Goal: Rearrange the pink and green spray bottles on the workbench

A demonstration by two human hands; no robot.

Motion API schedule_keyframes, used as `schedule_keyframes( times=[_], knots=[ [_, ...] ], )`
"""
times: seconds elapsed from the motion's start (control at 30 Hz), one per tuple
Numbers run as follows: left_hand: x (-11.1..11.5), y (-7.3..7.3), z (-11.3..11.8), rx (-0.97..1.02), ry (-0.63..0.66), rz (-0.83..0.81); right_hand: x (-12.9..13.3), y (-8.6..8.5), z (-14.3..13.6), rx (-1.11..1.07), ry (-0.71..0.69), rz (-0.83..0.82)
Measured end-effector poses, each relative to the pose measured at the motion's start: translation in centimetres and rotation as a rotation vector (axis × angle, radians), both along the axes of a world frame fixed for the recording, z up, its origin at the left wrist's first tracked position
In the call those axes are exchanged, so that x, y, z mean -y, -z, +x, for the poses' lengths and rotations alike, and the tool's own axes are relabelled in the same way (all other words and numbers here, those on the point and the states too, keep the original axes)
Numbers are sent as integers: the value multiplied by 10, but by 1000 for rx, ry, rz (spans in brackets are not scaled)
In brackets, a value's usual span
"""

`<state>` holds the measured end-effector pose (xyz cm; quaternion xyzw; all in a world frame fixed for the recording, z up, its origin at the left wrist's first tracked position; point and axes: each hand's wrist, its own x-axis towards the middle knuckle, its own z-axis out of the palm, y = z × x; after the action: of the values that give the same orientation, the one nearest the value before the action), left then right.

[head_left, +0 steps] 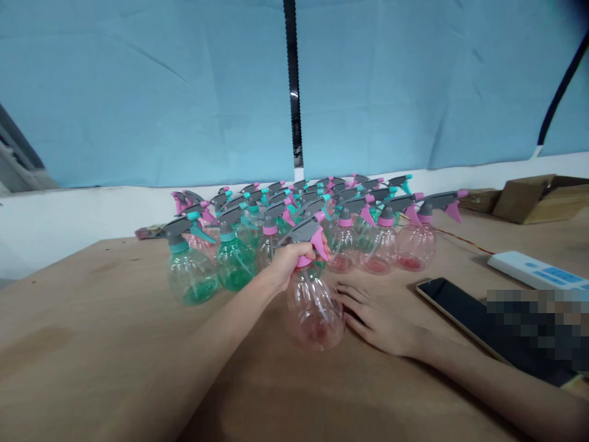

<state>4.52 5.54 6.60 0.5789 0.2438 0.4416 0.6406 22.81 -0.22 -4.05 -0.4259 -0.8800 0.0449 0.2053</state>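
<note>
My left hand (291,263) is wrapped round the neck of a spray bottle (316,319) with a clear round body, a pink collar and trigger, and a grey head. A little reddish tint shows at its bottom. Flat on the table, fingers stretched out, lies my right hand (368,316), close beside that bottle's right side; whether the fingertips touch it I cannot tell. Just behind stand more bottles: a green spray bottle (235,261) to the left and a pink spray bottle (341,245) to the right.
Several more spray bottles in rows fill the back of the wooden table (92,344). On the right are a black phone (478,319), a white and blue box-like item (536,270) with a thin wire near it, and an open cardboard box (529,199). A blue sheet (184,92) hangs behind.
</note>
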Motion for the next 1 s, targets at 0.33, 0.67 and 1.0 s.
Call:
schedule_keyframes(
  times=[0.33,0.67,1.0],
  knots=[
    [5,-7,1,-66,128,122,-2,1,0,-24,9,-23],
    [17,-3,5,-98,64,187,32,-34,-36,-524,57,-104],
    [39,21,-24,-476,-10,558,46,-51,-15,-594,190,-38]
  ],
)
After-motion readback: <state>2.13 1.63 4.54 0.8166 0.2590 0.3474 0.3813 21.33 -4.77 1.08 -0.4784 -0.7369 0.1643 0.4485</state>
